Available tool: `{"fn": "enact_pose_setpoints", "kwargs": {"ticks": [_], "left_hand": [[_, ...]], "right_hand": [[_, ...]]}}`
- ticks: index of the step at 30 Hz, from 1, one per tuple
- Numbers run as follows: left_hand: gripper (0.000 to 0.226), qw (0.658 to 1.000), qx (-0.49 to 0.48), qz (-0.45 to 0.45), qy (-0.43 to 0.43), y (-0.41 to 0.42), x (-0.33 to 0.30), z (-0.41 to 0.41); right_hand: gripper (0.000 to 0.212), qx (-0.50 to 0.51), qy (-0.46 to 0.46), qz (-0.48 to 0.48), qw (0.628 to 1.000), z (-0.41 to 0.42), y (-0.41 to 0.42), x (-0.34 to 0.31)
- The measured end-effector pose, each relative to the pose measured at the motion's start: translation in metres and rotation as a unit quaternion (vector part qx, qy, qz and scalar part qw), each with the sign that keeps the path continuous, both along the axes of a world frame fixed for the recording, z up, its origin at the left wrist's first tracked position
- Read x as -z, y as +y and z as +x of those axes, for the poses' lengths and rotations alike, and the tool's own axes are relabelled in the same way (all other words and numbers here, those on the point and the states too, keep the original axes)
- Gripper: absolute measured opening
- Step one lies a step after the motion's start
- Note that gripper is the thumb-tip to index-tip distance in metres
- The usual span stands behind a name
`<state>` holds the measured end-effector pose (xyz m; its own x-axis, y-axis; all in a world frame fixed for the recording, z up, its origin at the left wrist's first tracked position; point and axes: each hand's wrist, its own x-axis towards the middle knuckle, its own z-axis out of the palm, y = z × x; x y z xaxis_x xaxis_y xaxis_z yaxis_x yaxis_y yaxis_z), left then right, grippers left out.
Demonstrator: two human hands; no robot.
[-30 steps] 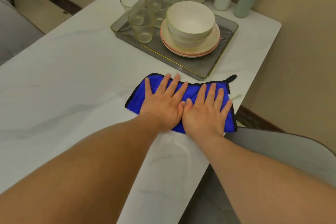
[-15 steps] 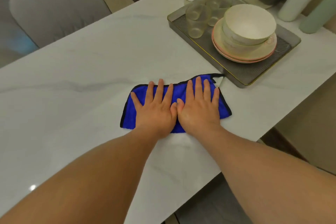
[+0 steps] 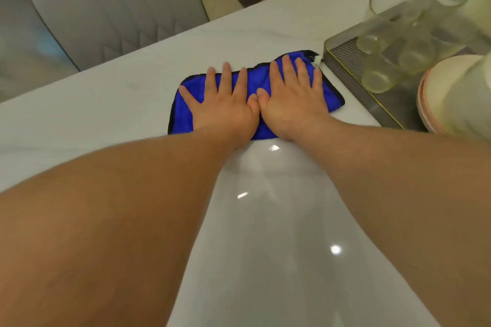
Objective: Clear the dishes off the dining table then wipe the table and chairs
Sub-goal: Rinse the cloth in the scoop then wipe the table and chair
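Left hand (image 3: pixel 225 111) and right hand (image 3: pixel 292 103) flat side by side on blue cloth (image 3: pixel 330 95), fingers straight and spread, white surface (image 3: pixel 119 114), cloth corner just beside grey tray (image 3: pixel 372 103) with glasses (image 3: pixel 393 42)

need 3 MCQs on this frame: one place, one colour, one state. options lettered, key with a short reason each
1. Where does the grey metal tray lie relative to the cloth?
A. To its right, at the cloth's far right corner
B. To its left
C. Under it

2. What colour is the microfibre cloth under the hands?
A. Green
B. Blue with a black edge
C. White

3. How do the two hands lie on the cloth?
A. Both clenched round it
B. One lifts a glass
C. Both flat, fingers straight and spread

Key:
1 A: the tray's near corner sits by the cloth's far right corner on the white marble table.
2 B: blue pile with dark trim shows around the hands.
3 C: the left hand and right hand press palm down, side by side.
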<state>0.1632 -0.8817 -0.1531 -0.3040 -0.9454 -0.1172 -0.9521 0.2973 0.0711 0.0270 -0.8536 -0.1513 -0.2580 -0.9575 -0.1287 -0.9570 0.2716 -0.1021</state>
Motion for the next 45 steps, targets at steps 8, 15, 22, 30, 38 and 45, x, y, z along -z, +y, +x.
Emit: {"fn": "enact_pose_setpoints", "kwargs": {"ticks": [8,15,22,30,38,45], "left_hand": [[0.061,1.0,-0.018,0.003,0.007,-0.142,0.001,-0.01],[0.061,1.0,-0.022,0.008,0.016,-0.172,-0.002,-0.007],[0.062,0.998,-0.056,0.004,0.023,-0.113,0.0,0.049],[0.062,0.996,-0.085,-0.004,0.026,0.024,0.003,0.112],[0.062,0.995,-0.094,0.02,0.017,0.241,-0.008,0.133],[0.061,0.995,-0.087,0.055,0.002,0.397,-0.013,0.143]], "right_hand": [[0.071,-0.001,0.004,0.003,1.0,-0.005,-0.148,0.002],[0.072,0.01,0.02,0.02,1.0,-0.004,-0.19,0.001],[0.071,-0.023,0.02,0.025,0.999,0.051,-0.14,0.002],[0.072,-0.079,0.001,0.024,0.997,0.113,-0.015,0.006],[0.073,-0.103,-0.001,0.027,0.994,0.135,0.201,-0.003],[0.07,-0.115,-0.015,0.051,0.992,0.143,0.362,-0.012]]}}
